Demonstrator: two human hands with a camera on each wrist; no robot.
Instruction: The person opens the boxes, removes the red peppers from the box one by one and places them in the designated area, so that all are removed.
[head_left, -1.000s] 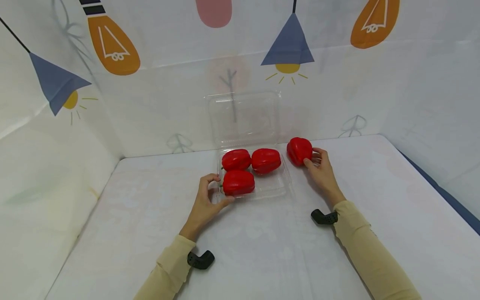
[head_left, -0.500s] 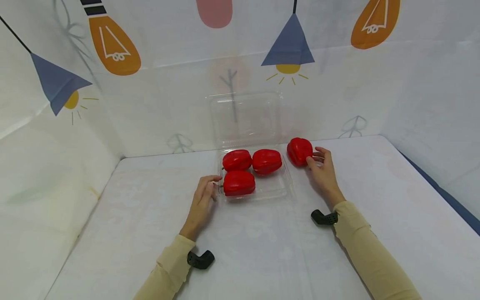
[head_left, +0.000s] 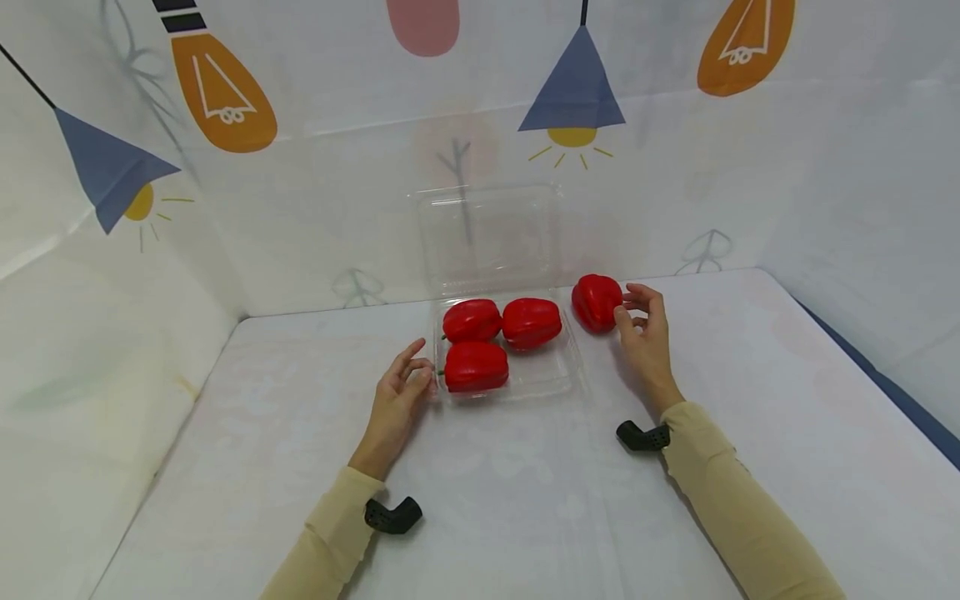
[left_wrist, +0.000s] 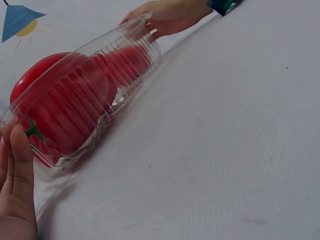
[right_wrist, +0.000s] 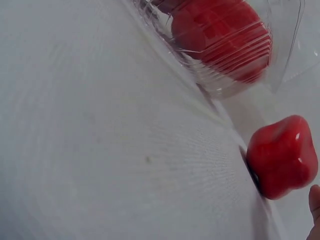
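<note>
A clear plastic clamshell box (head_left: pixel 543 379) lies on the white table, its lid (head_left: pixel 491 237) raised at the back. Inside it are 3 red bell peppers: one at back left (head_left: pixel 472 321), one at back right (head_left: pixel 532 323) and one at front left (head_left: pixel 476 367). My left hand (head_left: pixel 392 412) is at the box's left edge, fingers loosely spread. In the left wrist view its thumb (left_wrist: pixel 22 155) is against or just beside the rim. A fourth bell pepper (head_left: pixel 597 303) sits on the table right of the box. Beside it is my right hand (head_left: pixel 647 346); the right wrist view shows a small gap between thumb (right_wrist: pixel 315 205) and pepper.
The white table surface (head_left: pixel 495 500) spreads in front of the box. A white cloth wall (head_left: pixel 322 208) printed with lamps and bulbs stands close behind the lid. Black wrist cameras (head_left: pixel 393 515) are worn at both sleeves.
The left hand has drawn back from around the front-left pepper to the box's left edge. The right thumb and fingers have come slightly away from the single pepper. The peppers have stayed in place.
</note>
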